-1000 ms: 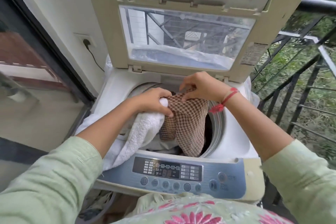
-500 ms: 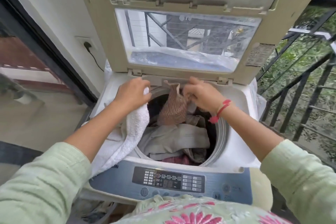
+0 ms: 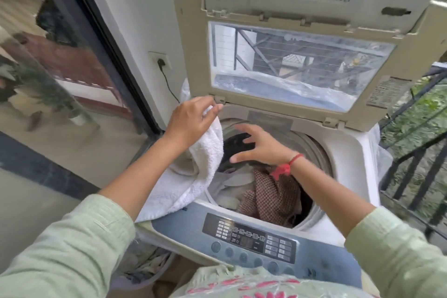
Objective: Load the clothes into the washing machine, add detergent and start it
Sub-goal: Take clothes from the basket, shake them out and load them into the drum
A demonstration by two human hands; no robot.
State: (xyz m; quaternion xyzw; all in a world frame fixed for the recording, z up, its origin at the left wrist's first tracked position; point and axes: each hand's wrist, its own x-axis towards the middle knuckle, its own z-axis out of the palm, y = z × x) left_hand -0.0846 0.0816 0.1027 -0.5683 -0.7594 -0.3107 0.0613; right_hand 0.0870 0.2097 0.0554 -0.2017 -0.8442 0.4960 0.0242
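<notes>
One white towel (image 3: 193,176) hung from my left hand (image 3: 191,120), fingers pinched on its far corner; its long axis ran far-to-near over the drum's left rim. My right hand (image 3: 262,146) hovered over the drum, fingers spread, holding nothing. One checked cloth (image 3: 273,197) lay inside the washing machine (image 3: 353,152), lid (image 3: 312,46) raised, beside a glass door (image 3: 63,84) on a railed balcony.

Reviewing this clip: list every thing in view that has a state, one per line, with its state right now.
Washing machine lid: open, standing upright.
Drum: partly filled with clothes.
White towel: half out, draped over the left rim.
Checked cloth: inside the drum.
Left hand: gripping the towel's top edge.
Right hand: open, empty, over the drum.
Plug: in the wall socket.
Control panel: display state unclear.
</notes>
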